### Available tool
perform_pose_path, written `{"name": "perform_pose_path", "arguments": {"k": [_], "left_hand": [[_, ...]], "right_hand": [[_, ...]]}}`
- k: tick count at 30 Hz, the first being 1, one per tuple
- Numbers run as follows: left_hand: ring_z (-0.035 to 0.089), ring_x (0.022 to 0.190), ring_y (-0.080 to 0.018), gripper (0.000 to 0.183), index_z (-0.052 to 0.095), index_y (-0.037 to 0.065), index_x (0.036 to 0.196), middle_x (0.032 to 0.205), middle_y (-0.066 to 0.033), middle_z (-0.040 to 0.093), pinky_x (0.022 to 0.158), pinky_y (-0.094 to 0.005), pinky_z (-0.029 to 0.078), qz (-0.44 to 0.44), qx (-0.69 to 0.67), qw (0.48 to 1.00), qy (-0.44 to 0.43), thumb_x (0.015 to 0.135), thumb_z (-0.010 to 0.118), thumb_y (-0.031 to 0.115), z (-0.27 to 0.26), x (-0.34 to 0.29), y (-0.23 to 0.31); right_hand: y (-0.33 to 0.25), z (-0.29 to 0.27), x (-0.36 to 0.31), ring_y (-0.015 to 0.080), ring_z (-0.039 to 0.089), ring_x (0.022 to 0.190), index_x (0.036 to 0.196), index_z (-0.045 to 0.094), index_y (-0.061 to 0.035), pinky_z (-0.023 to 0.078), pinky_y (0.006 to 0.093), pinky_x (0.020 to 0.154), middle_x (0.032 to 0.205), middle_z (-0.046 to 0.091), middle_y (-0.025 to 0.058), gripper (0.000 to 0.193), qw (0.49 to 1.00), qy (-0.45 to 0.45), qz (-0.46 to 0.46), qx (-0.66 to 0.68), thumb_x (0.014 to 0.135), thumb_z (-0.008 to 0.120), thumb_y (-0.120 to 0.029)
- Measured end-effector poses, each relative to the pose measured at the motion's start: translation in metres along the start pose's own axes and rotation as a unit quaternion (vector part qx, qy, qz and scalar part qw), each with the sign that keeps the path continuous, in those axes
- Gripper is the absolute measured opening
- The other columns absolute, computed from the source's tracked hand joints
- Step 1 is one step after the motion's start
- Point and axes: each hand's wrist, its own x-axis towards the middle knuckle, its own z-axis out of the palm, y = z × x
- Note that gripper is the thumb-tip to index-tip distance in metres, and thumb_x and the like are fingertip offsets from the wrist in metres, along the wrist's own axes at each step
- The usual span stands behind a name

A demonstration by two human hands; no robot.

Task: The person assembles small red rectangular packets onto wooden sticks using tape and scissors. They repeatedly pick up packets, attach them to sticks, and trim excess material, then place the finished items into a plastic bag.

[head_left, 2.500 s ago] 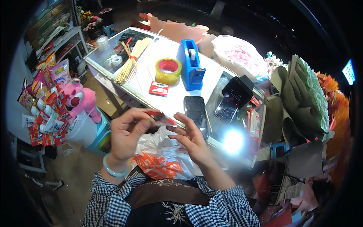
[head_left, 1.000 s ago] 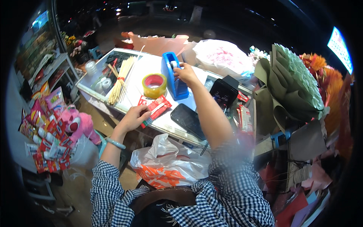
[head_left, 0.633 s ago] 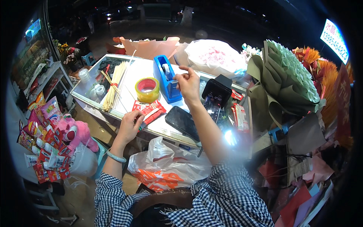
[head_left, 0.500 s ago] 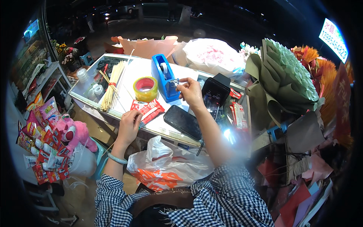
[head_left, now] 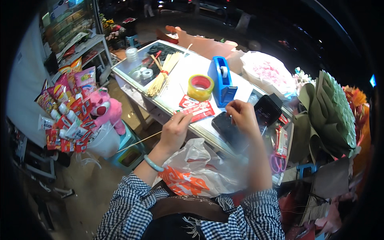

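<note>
My left hand is closed on a thin wooden skewer, which sticks out to the left past my wrist. Its fingertips meet the near end of a red packet on the table; whether they grip the packet too is hidden. Another red packet lies partly beneath that one. My right hand hovers over a black phone, thumb and fingers pinched together; anything between them is too small to make out. Just beyond stands a blue tape dispenser, beside a yellow roll of tape.
A bundle of skewers lies at the table's left. On the right are a black card-terminal-like device and purple-handled scissors. A plastic bag covers my lap. Snack packs and a pink plush toy fill a bucket at left; wrapped bouquets stand right.
My right hand has left the tape dispenser's cutter and come nearer, over the phone. The view has turned, shifting the table rightward. My left hand stays by the red packets.
</note>
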Motion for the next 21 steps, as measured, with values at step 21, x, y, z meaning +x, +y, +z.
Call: {"name": "perform_pose_path", "arguments": {"k": [21], "left_hand": [[0.059,0.068,-0.0262,0.013,0.064,0.0,0.095,0.078,-0.0113,0.056,0.059,-0.0334,0.047,-0.021,-0.024,0.999,-0.021,0.082,0.063,0.001,-0.008,-0.014,0.009]], "right_hand": [[0.008,0.103,-0.036,0.006,0.05,0.048,0.088,0.061,0.0032,0.04,0.0227,0.043,0.063,0.058,0.0015,0.017,0.974,-0.051,0.037,0.218,0.087,0.063,-0.014]]}}
